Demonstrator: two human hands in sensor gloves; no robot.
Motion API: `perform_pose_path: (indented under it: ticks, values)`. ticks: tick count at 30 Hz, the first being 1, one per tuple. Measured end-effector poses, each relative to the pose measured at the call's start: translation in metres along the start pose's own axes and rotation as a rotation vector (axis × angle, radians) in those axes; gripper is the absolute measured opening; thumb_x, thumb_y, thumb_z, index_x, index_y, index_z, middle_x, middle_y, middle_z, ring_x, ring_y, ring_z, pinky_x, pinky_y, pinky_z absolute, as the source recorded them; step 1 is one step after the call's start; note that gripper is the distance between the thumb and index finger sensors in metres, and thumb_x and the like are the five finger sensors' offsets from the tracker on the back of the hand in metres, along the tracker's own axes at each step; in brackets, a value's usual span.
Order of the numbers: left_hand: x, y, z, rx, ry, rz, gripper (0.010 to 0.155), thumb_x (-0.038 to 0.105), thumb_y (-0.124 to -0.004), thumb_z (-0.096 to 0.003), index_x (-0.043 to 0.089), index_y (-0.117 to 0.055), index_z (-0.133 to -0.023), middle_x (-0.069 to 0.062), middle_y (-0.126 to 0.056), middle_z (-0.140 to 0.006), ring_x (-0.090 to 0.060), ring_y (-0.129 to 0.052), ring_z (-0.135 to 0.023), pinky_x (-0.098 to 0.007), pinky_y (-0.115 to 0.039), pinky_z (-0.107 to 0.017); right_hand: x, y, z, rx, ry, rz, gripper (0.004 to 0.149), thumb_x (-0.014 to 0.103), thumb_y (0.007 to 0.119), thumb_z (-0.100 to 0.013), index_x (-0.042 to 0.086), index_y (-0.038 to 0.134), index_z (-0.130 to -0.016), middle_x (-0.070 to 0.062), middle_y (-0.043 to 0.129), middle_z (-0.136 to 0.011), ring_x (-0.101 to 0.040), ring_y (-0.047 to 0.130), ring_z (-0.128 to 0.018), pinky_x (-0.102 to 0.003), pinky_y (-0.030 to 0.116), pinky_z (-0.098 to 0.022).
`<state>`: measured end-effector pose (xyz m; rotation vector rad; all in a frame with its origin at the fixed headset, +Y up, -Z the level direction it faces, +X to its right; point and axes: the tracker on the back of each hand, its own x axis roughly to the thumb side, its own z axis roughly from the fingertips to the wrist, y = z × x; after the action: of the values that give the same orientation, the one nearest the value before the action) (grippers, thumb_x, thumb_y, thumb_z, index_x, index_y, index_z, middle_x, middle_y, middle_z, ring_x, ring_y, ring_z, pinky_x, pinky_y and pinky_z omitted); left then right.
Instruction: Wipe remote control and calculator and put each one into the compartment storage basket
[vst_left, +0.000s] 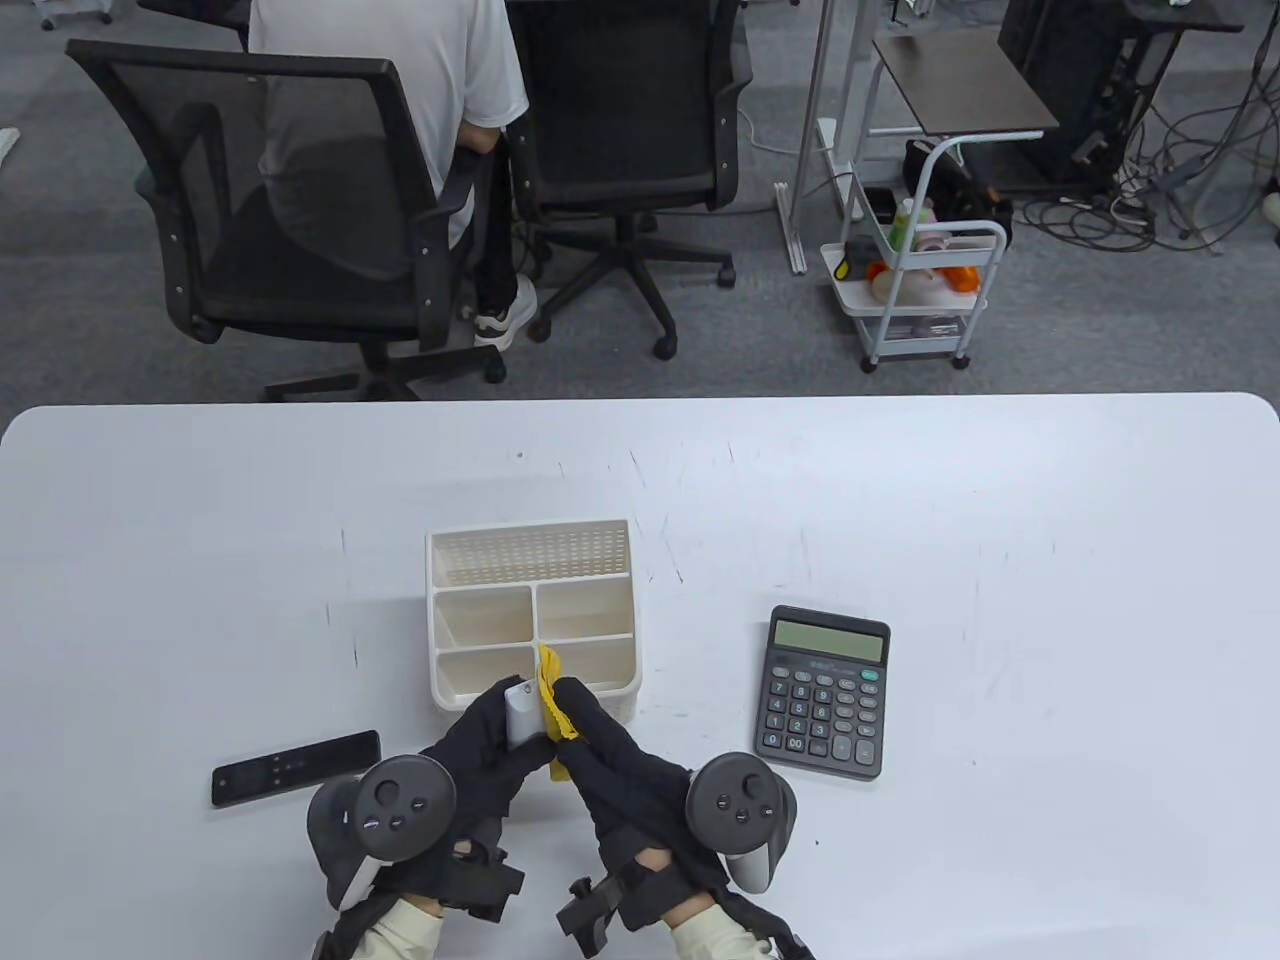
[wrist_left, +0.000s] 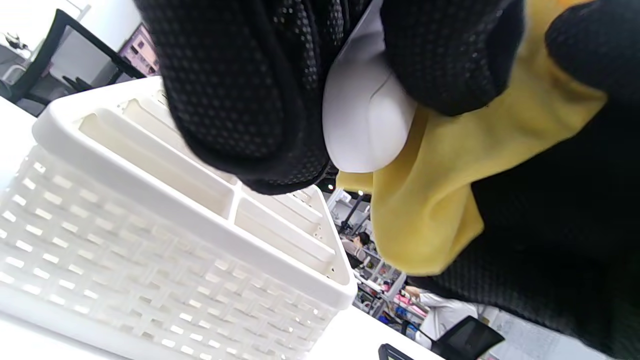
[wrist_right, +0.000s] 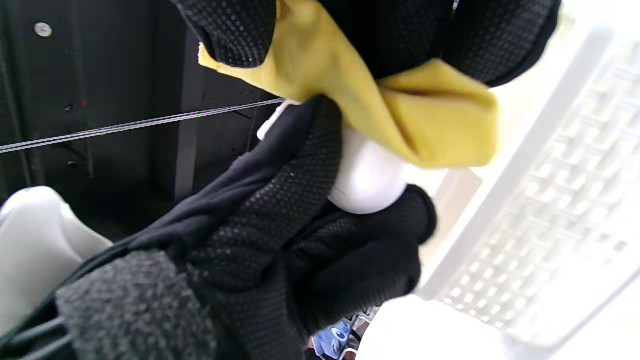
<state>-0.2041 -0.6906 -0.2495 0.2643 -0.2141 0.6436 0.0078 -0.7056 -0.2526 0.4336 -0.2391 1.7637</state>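
Observation:
My left hand (vst_left: 495, 725) grips a white remote control (vst_left: 520, 712) just in front of the white compartment basket (vst_left: 530, 545). The remote's rounded end (wrist_left: 365, 130) shows between my gloved fingers (wrist_left: 240, 100). My right hand (vst_left: 590, 730) holds a yellow cloth (vst_left: 552, 700) against the remote; the yellow cloth (wrist_right: 400, 115) lies over the white remote (wrist_right: 367, 182). A black remote control (vst_left: 295, 767) lies flat on the table to the left of my hands. A dark calculator (vst_left: 825, 692) lies to the right of the basket.
The white table (vst_left: 1000, 500) extends far on both sides. Beyond its far edge stand two black office chairs (vst_left: 300, 200), one with a person seated in it, and a small white cart (vst_left: 925, 290). The basket has several compartments, none holding anything.

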Motion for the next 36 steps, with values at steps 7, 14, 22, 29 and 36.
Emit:
perform_pose_path:
  ticks: [7,14,22,29,36]
  values:
    - [0.013,-0.003,0.001,-0.001,-0.097,0.032,0.062,0.045,-0.087,-0.0438,0.016,-0.07,-0.096,-0.004,-0.097,-0.078,-0.019,-0.113,-0.053,-0.026,-0.1,-0.033,-0.013,-0.004,0.0,-0.042,0.055,-0.15,0.054,0.023,0.069,-0.058,-0.002,0.06,-0.105,-0.03,0.071,-0.101,-0.05,0.075,-0.086,-0.065,0.07,-0.055]
    - [0.004,0.0,0.001,0.038,-0.066,-0.033,0.063,0.047,-0.087,-0.0433,0.016,-0.07,-0.096,-0.003,-0.098,-0.077,-0.017,-0.113,-0.051,-0.025,-0.099,-0.031,-0.004,-0.001,0.0,-0.01,0.025,-0.035,0.052,0.024,0.07,-0.057,-0.001,0.065,-0.103,-0.029,0.075,-0.099,-0.049,0.079,-0.084,-0.063,0.072,-0.055]
    - [0.019,-0.007,0.004,0.008,-0.185,-0.005,0.063,0.047,-0.088,-0.0427,0.016,-0.071,-0.095,-0.004,-0.098,-0.076,-0.011,-0.113,-0.046,-0.025,-0.099,-0.031,-0.015,-0.005,0.001,-0.034,0.033,-0.187,0.054,0.026,0.067,-0.059,0.004,0.057,-0.107,-0.024,0.066,-0.107,-0.046,0.069,-0.092,-0.066,0.064,-0.058]
    - [0.007,-0.001,0.002,0.06,-0.094,0.017,0.068,0.046,-0.088,-0.0431,0.015,-0.067,-0.1,-0.004,-0.098,-0.076,-0.012,-0.113,-0.048,-0.025,-0.1,-0.032,-0.007,-0.003,0.0,0.015,0.032,-0.039,0.053,0.025,0.069,-0.058,0.0,0.063,-0.104,-0.027,0.073,-0.102,-0.048,0.077,-0.086,-0.065,0.068,-0.057]
    - [0.007,-0.002,0.002,0.011,-0.133,-0.014,0.069,0.046,-0.085,-0.0461,0.018,-0.06,-0.104,-0.004,-0.094,-0.079,-0.013,-0.109,-0.052,-0.028,-0.097,-0.036,-0.004,-0.002,0.001,0.0,-0.027,-0.126,0.05,0.026,0.071,-0.058,0.009,0.065,-0.105,-0.021,0.068,-0.107,-0.045,0.07,-0.093,-0.067,0.063,-0.059]
